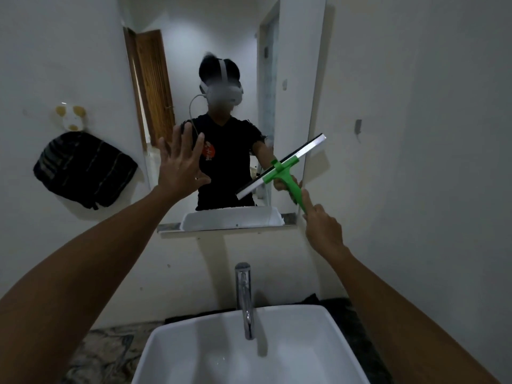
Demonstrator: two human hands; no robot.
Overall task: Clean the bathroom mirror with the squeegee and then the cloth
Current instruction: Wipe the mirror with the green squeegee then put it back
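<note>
A tall bathroom mirror [227,65] hangs on the wall above the sink and reflects a person in a black shirt. My right hand [322,231] grips the handle of a green squeegee [288,176]. Its blade lies slanted against the mirror's lower right part. My left hand [180,164] is raised with fingers spread, flat against or just in front of the lower left glass. A dark striped cloth [83,169] hangs from a wall hook left of the mirror.
A narrow shelf [171,227] runs under the mirror. Below it a chrome tap [245,297] stands over a white square basin [304,342] set on a dark marbled counter [102,347]. White walls close in on both sides.
</note>
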